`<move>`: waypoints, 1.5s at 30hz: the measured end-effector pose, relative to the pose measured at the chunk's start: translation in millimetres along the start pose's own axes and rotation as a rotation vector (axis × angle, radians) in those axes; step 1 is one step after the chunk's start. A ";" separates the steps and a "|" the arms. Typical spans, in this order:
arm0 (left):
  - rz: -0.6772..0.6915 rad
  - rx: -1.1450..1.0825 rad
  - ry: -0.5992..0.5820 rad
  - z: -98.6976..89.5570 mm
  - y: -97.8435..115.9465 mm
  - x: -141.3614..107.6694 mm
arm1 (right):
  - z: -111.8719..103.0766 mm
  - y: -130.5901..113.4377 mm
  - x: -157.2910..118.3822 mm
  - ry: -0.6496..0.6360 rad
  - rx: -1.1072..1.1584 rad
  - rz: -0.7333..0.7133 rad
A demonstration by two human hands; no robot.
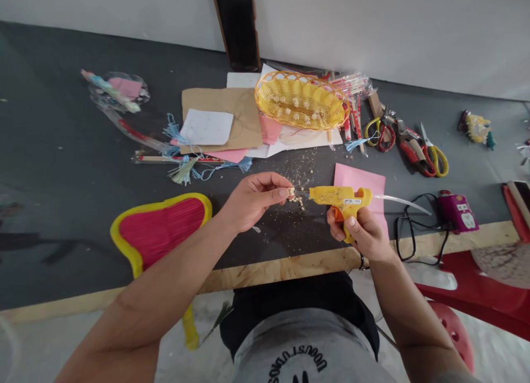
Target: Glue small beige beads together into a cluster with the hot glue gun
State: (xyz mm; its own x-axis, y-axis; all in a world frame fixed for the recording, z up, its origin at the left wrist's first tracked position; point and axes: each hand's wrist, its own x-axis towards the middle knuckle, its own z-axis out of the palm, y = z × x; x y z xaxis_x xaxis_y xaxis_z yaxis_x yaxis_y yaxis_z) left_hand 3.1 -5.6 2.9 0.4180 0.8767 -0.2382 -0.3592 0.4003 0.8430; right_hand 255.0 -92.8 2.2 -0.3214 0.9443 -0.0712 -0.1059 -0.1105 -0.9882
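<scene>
In my right hand [364,231] is a yellow glue gun [333,195], its nozzle pointing left and a clear glue stick [399,201] sticking out of its back. My left hand [265,198] pinches a small pale crumbly piece [291,192] right at the nozzle tip; whether the two touch I cannot tell. Pale crumbs [300,173] are scattered on the dark table around the tip. A yellow wicker basket [265,104] beyond my hands holds several similar pale pieces [306,104]. Pink paper [351,176] lies beneath the glue gun.
A pink fan-like piece with yellow edging [161,231] lies left, partly behind my left forearm. Blue tassels [174,130], brown cardboard [248,110] and white paper [207,126] lie at the back. Scissors [434,154] and pliers [409,145] are right, near a purple power box [457,212] with a black cord.
</scene>
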 end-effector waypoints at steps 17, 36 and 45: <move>-0.022 -0.064 0.090 -1.4 -1.4 2.5 | -8.8 -17.2 -10.4 0.256 0.048 0.107; 0.009 -0.067 0.057 -1.5 -0.9 2.6 | -52.6 -13.8 13.7 0.739 -1.231 0.037; -0.002 -0.070 0.071 -0.5 0.4 2.0 | 21.0 -12.6 43.3 0.194 -1.294 -0.014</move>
State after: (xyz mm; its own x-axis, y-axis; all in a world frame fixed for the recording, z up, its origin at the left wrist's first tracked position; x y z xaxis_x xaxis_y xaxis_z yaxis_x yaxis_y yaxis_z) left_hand 3.4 -3.6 2.5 0.3593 0.8915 -0.2759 -0.4172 0.4179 0.8070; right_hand 222.6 -57.1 14.5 -0.1756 0.9840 0.0291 0.9026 0.1727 -0.3944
